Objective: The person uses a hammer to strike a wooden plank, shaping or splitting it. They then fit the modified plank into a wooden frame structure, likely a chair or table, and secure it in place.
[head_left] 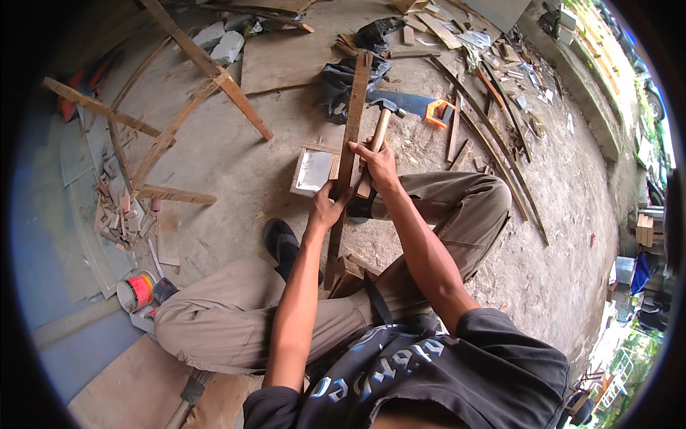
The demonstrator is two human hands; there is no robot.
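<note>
A long brown wooden plank stands tilted between my legs, its lower end by my feet. My left hand is wrapped round its middle. In my right hand is a claw hammer, gripped by its wooden handle with the dark metal head pointing away from me. The fingers of that hand also reach the plank's right edge. Just left of the plank, a small wooden box with a white inside sits on the floor. Beyond the hammer lies a handsaw with a blue blade and orange handle.
A wooden frame of joined bars stands at the left. Long wood strips lie to the right, with scraps behind them. Black plastic is heaped beyond the plank. A red-labelled container stands by my left knee.
</note>
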